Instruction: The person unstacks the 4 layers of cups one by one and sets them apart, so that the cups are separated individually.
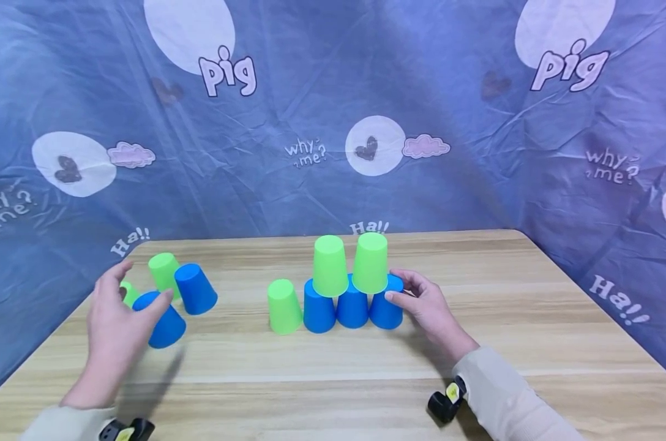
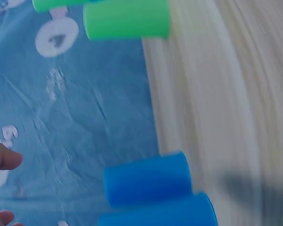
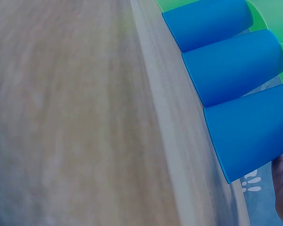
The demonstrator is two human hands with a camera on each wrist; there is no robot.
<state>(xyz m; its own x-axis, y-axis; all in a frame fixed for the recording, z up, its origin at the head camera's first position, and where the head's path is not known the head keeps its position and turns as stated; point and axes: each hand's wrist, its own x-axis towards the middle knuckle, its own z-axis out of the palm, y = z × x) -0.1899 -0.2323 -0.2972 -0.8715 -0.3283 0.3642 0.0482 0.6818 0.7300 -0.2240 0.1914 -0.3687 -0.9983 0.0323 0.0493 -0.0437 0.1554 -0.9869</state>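
Three upside-down blue cups stand in a row at mid-table, with two green cups bridging their tops. My right hand grips the rightmost blue cup, thumb in front and fingers toward the back; in the right wrist view a finger meets its side. Left of the row, another green cup stands on the table. Over on the left, my left hand hovers with thumb and fingers spread beside a blue cup. Its fingertips show apart from the cups in the left wrist view.
Behind that blue cup are a second blue cup and a green cup, plus another green cup partly hidden by the left hand. A printed blue cloth hangs around the back and sides of the wooden table.
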